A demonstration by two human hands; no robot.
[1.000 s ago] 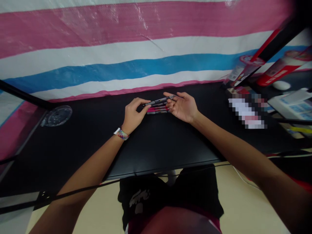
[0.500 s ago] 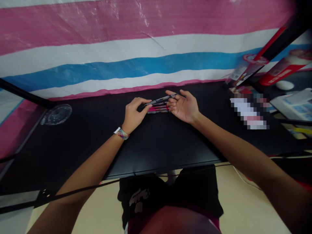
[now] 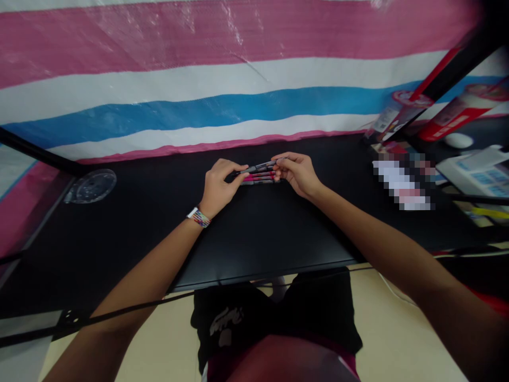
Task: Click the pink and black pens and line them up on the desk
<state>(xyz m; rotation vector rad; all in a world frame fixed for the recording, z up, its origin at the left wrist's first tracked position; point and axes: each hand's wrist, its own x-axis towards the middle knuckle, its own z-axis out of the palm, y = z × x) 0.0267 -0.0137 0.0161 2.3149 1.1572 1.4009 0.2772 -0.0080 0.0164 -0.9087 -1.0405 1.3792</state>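
A dark grey pen is held between my two hands, slightly tilted, its right end a little higher. My left hand pinches its left end between thumb and fingers. At the other end, the thumb and fingers of my right hand close on the pen. Just below it, several pink and dark pens lie side by side on the black table. Their ends are partly hidden by my fingers.
A clear plastic lid lies at the left. Toward the right are a cup with a red straw, a red and white cup, a white round object and papers. A striped sheet hangs behind the table.
My right hand has turned from palm up with fingers spread to a pinch on the pen's right end. The pen is tilted less. My left hand has hardly moved.
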